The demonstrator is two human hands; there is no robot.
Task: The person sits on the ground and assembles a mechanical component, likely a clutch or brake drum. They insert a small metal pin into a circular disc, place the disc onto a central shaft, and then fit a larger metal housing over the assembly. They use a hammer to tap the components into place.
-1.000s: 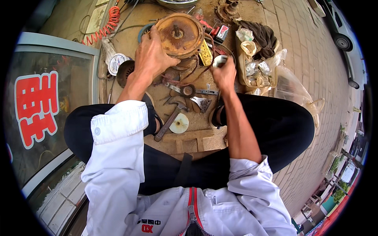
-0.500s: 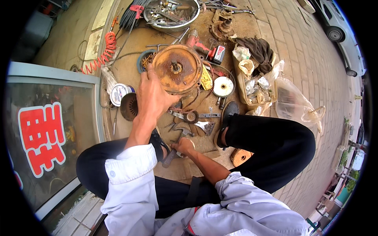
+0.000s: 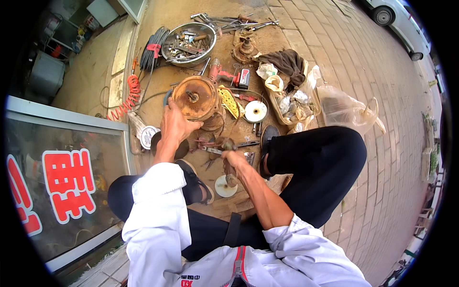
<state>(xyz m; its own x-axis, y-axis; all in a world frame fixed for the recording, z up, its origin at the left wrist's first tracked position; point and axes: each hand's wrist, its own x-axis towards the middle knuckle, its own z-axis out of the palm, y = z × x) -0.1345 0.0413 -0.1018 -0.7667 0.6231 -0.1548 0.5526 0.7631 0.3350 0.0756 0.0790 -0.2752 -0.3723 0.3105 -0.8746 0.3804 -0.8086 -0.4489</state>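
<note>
My left hand (image 3: 174, 126) grips the lower left rim of a rusty round metal housing (image 3: 203, 103), tilted up with a short stub at its centre. Beneath its lower edge, another rusty round part (image 3: 214, 120) shows partly. My right hand (image 3: 234, 160) is closed around a hammer, somewhat smeared by motion; the hammer's head (image 3: 228, 144) points toward the housing but stays apart from it. Between my feet, under the hammer's handle, lies a white disc (image 3: 225, 187). A dark round bowl-like part (image 3: 179, 148) sits beside my left wrist, partly hidden.
Beyond the housing are a red cordless power tool (image 3: 222, 74) and a metal basin (image 3: 189, 60) of tools and hardware. To the right stand a white-faced disc (image 3: 256, 111) and a crate (image 3: 306, 112) of bags and cloth. A glass door (image 3: 67, 162) flanks my left side.
My right hand has raised the hammer up and slightly right, from near my left foot toward the housing. The housing is still in my left hand. The whole view has shifted.
</note>
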